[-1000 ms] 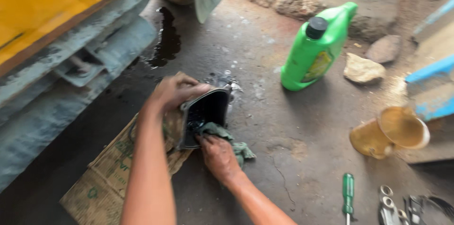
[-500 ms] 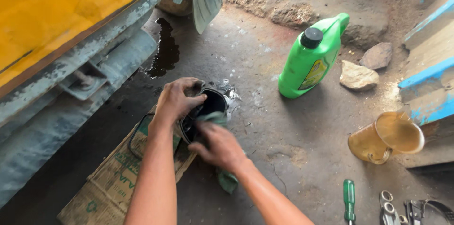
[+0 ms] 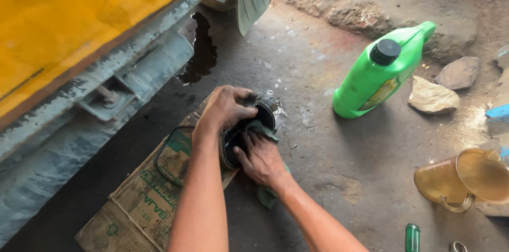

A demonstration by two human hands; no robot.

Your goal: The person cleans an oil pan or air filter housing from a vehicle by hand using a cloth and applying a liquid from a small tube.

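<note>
Left hand (image 3: pixel 225 108) tilts black housing (image 3: pixel 245 134), opening facing right hand (image 3: pixel 263 157)

Open floor (image 3: pixel 318 140) right of hands, btwn them and green jug (image 3: pixel 379 74): room to pass. Left blocked by vehicle frame (image 3: pixel 106 87), close above cardboard (image 3: pixel 143 199). Oil puddle (image 3: pixel 201 53) up front nr frame. Rocks (image 3: pixel 433 97) and amber pitcher (image 3: pixel 461 180) crowd far right; screwdriver handle (image 3: pixel 412 237) at bottom edge.
</note>
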